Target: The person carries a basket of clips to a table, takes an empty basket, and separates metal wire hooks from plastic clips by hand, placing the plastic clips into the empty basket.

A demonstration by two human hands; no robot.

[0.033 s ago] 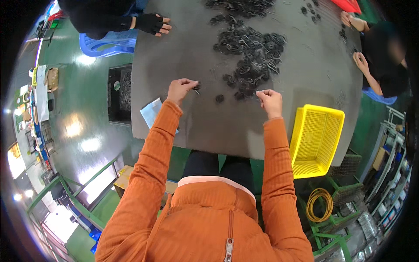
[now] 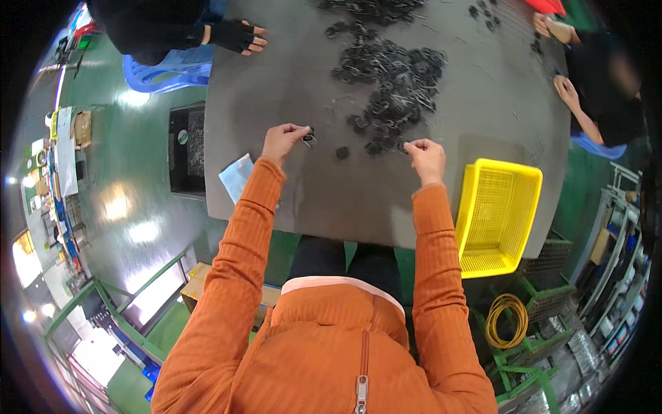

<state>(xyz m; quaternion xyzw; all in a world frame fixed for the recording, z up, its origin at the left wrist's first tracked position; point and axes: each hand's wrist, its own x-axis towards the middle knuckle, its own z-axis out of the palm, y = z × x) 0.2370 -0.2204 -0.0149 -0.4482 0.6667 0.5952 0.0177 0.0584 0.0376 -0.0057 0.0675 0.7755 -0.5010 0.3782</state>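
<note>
Grey tabletop [image 2: 345, 200], black parts pile [image 2: 389, 72] ahead. Left hand [image 2: 281, 142] pinches a small black part [image 2: 309, 134]; right hand [image 2: 428, 159] at pile's edge, can't tell if pinching. Pick singly, avoid snagging neighbours.

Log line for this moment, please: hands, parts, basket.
left hand: fingers pinch small black part; right hand: at near edge of black pile, hold unclear; loose black part: between hands; yellow basket: right of right hand
</note>
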